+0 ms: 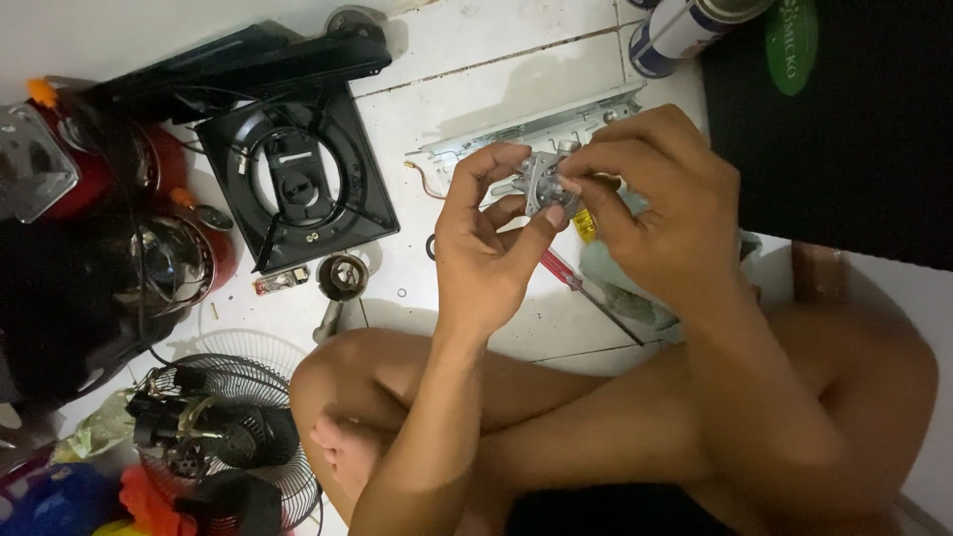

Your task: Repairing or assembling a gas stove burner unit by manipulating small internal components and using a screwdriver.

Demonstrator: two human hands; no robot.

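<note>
Pinching a small grey metal valve part [542, 182] between both hands, just above the red-handled screwdriver [562, 270]. Left hand [486, 248] and right hand [655, 213] have fingers closed on it. Looks rigid, light, fiddly; probably best gripped by its body.

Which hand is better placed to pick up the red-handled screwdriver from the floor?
Probably the right hand: the screwdriver lies just beneath it. The left hand supports the small metal part from below.
</note>
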